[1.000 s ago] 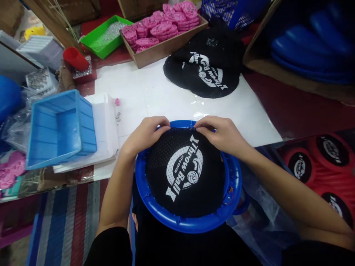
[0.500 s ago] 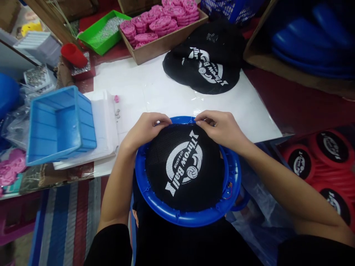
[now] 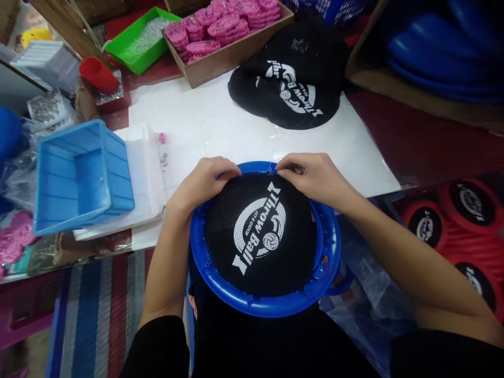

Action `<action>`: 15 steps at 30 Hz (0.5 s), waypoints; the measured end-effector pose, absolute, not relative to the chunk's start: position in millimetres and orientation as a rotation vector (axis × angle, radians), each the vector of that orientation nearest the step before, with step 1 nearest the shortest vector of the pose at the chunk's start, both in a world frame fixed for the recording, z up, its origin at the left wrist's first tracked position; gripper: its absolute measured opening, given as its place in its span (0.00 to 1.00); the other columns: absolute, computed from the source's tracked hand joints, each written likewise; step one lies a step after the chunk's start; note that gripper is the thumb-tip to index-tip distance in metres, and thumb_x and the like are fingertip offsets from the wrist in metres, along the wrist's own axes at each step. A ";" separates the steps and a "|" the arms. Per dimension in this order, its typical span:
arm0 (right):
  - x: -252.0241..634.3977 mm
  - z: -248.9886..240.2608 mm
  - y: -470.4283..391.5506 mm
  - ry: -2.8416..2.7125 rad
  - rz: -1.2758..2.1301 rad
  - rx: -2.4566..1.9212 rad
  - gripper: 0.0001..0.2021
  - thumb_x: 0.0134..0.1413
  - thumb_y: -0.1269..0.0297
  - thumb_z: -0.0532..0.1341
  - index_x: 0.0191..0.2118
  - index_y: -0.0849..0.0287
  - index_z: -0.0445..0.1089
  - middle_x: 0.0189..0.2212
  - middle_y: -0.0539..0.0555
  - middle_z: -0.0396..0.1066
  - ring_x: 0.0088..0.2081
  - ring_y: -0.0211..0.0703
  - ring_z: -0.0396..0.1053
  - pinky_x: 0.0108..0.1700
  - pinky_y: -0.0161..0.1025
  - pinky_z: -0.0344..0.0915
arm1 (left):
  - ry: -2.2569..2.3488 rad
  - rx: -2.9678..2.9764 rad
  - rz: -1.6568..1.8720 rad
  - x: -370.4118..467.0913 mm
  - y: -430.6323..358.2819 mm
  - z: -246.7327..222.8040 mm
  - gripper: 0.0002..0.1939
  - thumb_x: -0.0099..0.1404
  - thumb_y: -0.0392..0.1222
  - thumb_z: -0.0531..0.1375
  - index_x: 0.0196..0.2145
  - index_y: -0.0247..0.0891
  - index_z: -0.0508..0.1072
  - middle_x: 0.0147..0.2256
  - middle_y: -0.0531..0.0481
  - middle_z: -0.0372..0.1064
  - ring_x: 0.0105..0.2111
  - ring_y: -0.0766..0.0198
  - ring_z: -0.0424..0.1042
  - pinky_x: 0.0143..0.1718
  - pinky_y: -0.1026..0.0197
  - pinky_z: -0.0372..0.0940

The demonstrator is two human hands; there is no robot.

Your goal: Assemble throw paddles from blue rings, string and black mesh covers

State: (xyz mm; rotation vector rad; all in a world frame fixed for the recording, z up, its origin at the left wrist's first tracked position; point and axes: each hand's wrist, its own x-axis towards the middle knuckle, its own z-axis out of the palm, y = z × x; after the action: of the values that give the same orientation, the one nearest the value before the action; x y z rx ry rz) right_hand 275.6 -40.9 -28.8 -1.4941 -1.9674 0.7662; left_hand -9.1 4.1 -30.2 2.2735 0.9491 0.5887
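Observation:
A round blue plastic ring (image 3: 252,303) rests against my lap and the table's front edge, its far side toward the table. Inside it lies a black mesh disc (image 3: 224,210) printed with white "Throw Ball" lettering. My left hand (image 3: 208,181) pinches the mesh edge at the upper left of the ring. At the upper right, my right hand (image 3: 311,176) pinches the same edge, a short way from the left. A gap between mesh and rim shows along the right side, near a small part with wires (image 3: 323,266).
Black mesh discs (image 3: 291,79) are piled on the white sheet (image 3: 181,115). Pink parts fill a cardboard box (image 3: 224,55) beside a green tray (image 3: 145,42) of small metal pieces. A blue bin (image 3: 82,178) stands left. Red printed discs (image 3: 472,207) lie right, below blue pieces (image 3: 441,52).
Both hands keep their pinch on the mesh edge in nearly the same places. The whole view has shifted slightly; the ring and mesh look otherwise unchanged.

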 end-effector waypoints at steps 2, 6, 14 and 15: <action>276.0 -27.3 -40.1 -2.001 0.768 -1.494 0.07 0.61 0.67 0.63 0.37 0.53 0.81 0.35 0.53 0.82 0.35 0.48 0.77 0.42 0.48 0.74 | 0.920 2.341 0.579 -9.7 4.8 -31.0 0.13 0.73 0.37 0.57 0.40 0.43 0.83 0.40 0.47 0.83 0.43 0.58 0.78 0.51 0.52 0.73; 277.8 -24.6 -33.7 -2.097 0.786 -1.489 0.08 0.60 0.69 0.62 0.37 0.54 0.81 0.34 0.53 0.82 0.36 0.48 0.77 0.42 0.47 0.73 | 0.895 2.422 0.539 -9.9 5.3 -30.3 0.15 0.73 0.36 0.56 0.39 0.44 0.83 0.39 0.48 0.82 0.44 0.56 0.74 0.52 0.49 0.71; 278.0 -21.3 -17.1 -2.387 0.744 -1.387 0.14 0.58 0.72 0.59 0.38 0.50 0.82 0.39 0.52 0.84 0.42 0.52 0.79 0.46 0.50 0.73 | 0.859 2.404 0.405 -12.0 4.5 -21.1 0.13 0.71 0.37 0.55 0.43 0.42 0.81 0.45 0.46 0.80 0.49 0.55 0.74 0.55 0.50 0.68; 277.2 -20.4 -17.0 -2.404 0.731 -1.387 0.14 0.57 0.73 0.59 0.38 0.51 0.82 0.39 0.53 0.83 0.43 0.52 0.79 0.47 0.50 0.73 | 0.863 2.390 0.405 -10.4 4.7 -20.4 0.13 0.72 0.39 0.56 0.42 0.41 0.81 0.45 0.46 0.80 0.48 0.55 0.74 0.55 0.50 0.68</action>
State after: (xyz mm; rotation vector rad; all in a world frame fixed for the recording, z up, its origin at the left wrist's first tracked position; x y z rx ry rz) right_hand 277.2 -17.0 -20.4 -1.3875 -2.4043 0.7315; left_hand -10.4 4.7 -20.4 2.3899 0.8632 0.4046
